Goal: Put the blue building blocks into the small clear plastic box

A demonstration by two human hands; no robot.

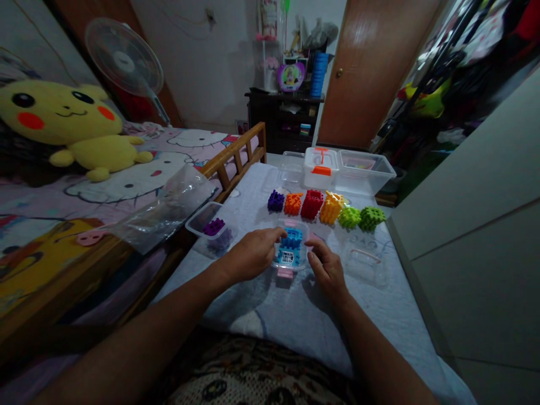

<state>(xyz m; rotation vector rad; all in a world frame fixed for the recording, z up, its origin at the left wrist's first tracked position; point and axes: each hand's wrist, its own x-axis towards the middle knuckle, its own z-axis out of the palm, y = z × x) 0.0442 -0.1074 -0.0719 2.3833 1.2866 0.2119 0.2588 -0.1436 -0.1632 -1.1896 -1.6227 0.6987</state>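
A small clear plastic box [291,260] filled with blue blocks [291,242] sits on the white cloth between my hands. My left hand [251,254] grips its left side and my right hand [326,269] holds its right side. A pink latch shows at the box's near edge. Behind it stands a row of block stacks: purple [275,201], orange [293,203], red [312,204], yellow-orange [331,207], light green [350,217] and darker green [372,218].
A clear tub with purple blocks [213,229] and a crumpled plastic bag [169,211] lie at the left. A clear lid [366,263] lies to the right. Clear storage boxes [346,169] stand behind. A wooden bed rail [234,154], a yellow plush toy [71,126] and a grey panel [476,225] flank the surface.
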